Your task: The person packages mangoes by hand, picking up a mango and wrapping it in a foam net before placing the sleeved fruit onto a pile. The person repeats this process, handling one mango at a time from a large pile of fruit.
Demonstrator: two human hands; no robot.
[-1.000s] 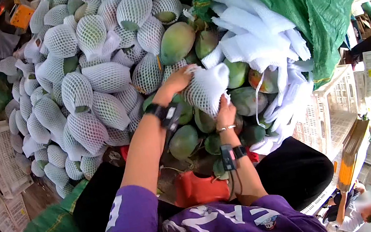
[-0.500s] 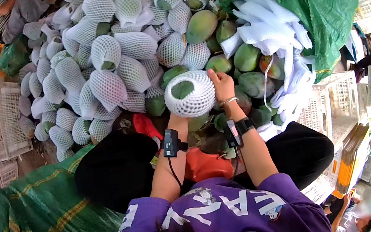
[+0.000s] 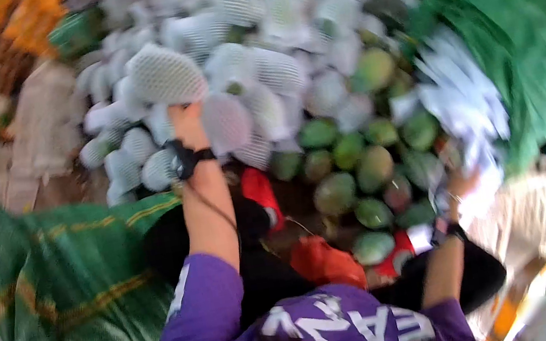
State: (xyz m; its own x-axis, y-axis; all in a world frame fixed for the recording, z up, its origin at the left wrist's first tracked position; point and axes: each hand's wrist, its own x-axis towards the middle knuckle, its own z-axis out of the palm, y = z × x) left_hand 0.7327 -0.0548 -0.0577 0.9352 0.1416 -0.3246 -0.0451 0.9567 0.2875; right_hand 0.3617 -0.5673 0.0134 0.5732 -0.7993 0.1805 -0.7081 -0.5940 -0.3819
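Note:
My left hand [image 3: 186, 115] is stretched out over the heap of wrapped mangoes and has hold of a mango in a white foam net [image 3: 165, 75]. That mango covers most of its fingers. Off to the right, my right hand [image 3: 460, 185] is at the lower end of a bundle of white foam nets [image 3: 466, 104]; its fingers are smeared by motion. Bare green mangoes [image 3: 374, 167] lie between my two arms, some with a reddish blush. Beyond them, many netted mangoes [image 3: 257, 73] are piled up.
A green woven sack [image 3: 79, 301] lies at my left, and green sheeting [image 3: 509, 40] hangs at the right behind the foam nets. An orange-red object [image 3: 327, 262] sits between my legs. Pale crates [image 3: 44, 124] stand at the far left.
My hands have parted from in front of me. The left has carried the netted mango forward and left over the pile; the right has moved right to the foam nets. The view has shifted.

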